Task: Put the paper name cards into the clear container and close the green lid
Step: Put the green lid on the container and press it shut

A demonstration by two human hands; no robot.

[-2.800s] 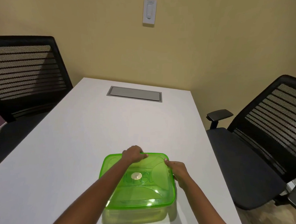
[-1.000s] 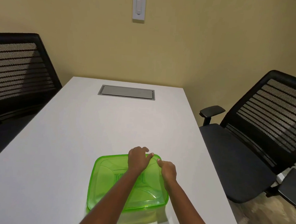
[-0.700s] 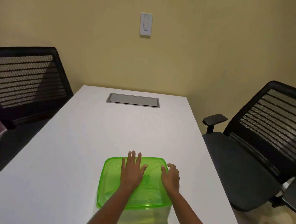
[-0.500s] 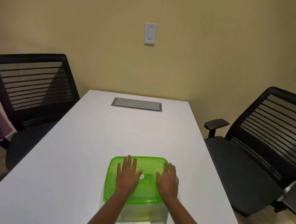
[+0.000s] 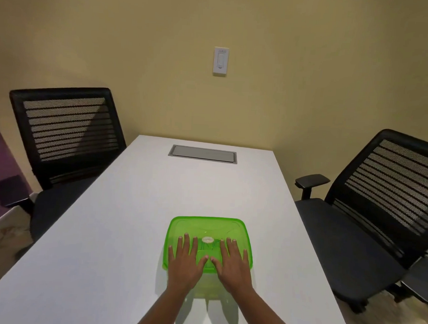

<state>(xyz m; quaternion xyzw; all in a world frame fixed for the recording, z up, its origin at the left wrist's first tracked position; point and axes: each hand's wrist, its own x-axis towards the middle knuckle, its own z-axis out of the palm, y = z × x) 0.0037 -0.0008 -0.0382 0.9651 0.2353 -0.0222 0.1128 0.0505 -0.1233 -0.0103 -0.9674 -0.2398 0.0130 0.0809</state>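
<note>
The green lid (image 5: 208, 227) lies flat on top of the clear container (image 5: 206, 286) near the front of the white table (image 5: 130, 219). My left hand (image 5: 185, 262) rests palm down on the lid's left half, fingers spread. My right hand (image 5: 233, 264) lies flat on the right half, thumbs nearly touching. Neither hand grips anything. A small white disc (image 5: 207, 239) sits at the lid's centre between my fingertips. No paper name cards can be made out through the lid or the container wall.
A grey cable hatch (image 5: 203, 154) is set into the table's far end. Black mesh office chairs stand at the left (image 5: 68, 134) and right (image 5: 379, 207). A yellow wall with a white switch (image 5: 220, 61) is behind the table.
My hands went from pinching the lid's far edge to lying flat and spread on its top. The camera tilted up, so the container sits lower in view.
</note>
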